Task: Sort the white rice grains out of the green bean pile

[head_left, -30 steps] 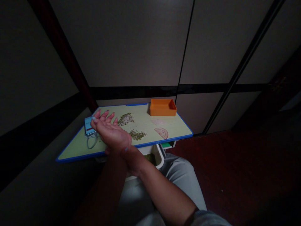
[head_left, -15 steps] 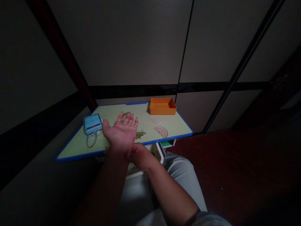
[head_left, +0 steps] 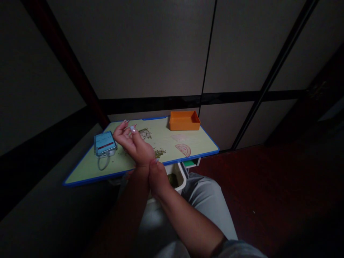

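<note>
My left hand (head_left: 135, 143) is raised over the table, turned on its side with the fingers loosely bent and apart. It holds nothing. Around its wrist, my right hand (head_left: 158, 175) is closed, with part of its fingers hidden behind the left forearm. Small piles of greenish dried bits, one pile (head_left: 145, 134) behind the left hand and another pile (head_left: 159, 152) to its right, lie on the pale table (head_left: 158, 125) with a blue edge. Under my forearms stands a white bin (head_left: 183, 181) with dark green stuff inside.
At the table's back right sits an orange open box (head_left: 185, 124). A phone (head_left: 105, 141) on a white stand with a grey loop rests at the left. A red protractor print (head_left: 184, 149) marks the tabletop. Panelled cabinet doors (head_left: 150, 53) rise behind.
My left hand has rolled from palm up to its side, and its fingers have gone from spread to bent. My right hand has tightened around the left wrist, slightly higher.
</note>
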The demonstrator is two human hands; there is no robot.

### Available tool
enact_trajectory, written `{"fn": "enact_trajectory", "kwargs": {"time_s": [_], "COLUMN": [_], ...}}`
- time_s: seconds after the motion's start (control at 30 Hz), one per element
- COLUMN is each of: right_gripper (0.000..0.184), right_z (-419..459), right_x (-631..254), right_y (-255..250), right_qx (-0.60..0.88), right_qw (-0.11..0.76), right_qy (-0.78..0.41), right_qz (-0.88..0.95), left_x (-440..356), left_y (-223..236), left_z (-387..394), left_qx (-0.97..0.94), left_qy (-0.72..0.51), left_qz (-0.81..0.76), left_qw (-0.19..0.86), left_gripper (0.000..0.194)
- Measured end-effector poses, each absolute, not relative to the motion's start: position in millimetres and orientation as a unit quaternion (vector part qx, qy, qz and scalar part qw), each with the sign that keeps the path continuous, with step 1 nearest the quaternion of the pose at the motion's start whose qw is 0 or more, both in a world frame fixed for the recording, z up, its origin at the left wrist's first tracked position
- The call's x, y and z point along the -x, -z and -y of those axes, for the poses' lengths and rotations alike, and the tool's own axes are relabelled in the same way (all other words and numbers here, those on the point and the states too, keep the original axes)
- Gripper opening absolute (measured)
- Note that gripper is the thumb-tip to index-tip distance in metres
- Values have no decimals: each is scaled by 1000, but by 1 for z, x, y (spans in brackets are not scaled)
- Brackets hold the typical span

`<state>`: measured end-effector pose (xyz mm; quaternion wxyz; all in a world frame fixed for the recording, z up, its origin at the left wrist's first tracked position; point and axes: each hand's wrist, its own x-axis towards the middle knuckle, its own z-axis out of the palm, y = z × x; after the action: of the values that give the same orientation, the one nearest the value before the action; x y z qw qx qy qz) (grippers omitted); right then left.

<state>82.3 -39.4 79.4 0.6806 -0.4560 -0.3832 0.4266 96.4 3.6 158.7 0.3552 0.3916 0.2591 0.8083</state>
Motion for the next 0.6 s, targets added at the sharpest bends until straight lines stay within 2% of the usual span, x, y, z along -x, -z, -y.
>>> {"fn": "enact_trajectory", "kwargs": {"time_s": [0.1, 0.17, 0.23, 0.33, 0.4, 0.5, 0.6], "right_gripper": [74, 67, 62, 44, 34, 39, 41], "right_z": [47, 47, 48, 56, 62, 71, 81], "right_x": [-86, -91, -97, -105, -103, -91, -73], "right_y": [-72, -77, -84, -92, -93, -85, -69], "right_qx": [432, 468, 546, 667, 683, 633, 600], "right_qw": [725, 717, 668, 547, 513, 502, 455], "right_qy": [-412, -384, -320, -186, -99, -2, 43], "right_qz": [344, 347, 390, 471, 510, 590, 656], "left_x": [-96, -95, -94, -89, -85, -79, -74], "left_y": [-154, -149, -144, -136, -132, -130, -131], "left_z": [-11, -16, -21, -29, -34, -41, -47], "left_qx": [-386, -378, -367, -340, -320, -290, -265], "left_qy": [-810, -807, -803, -798, -797, -798, -800], "left_qz": [-275, -285, -296, -320, -339, -359, -369], "left_qw": [344, 352, 365, 381, 384, 388, 392], "left_gripper": [26, 32, 39, 44, 43, 44, 46]}}
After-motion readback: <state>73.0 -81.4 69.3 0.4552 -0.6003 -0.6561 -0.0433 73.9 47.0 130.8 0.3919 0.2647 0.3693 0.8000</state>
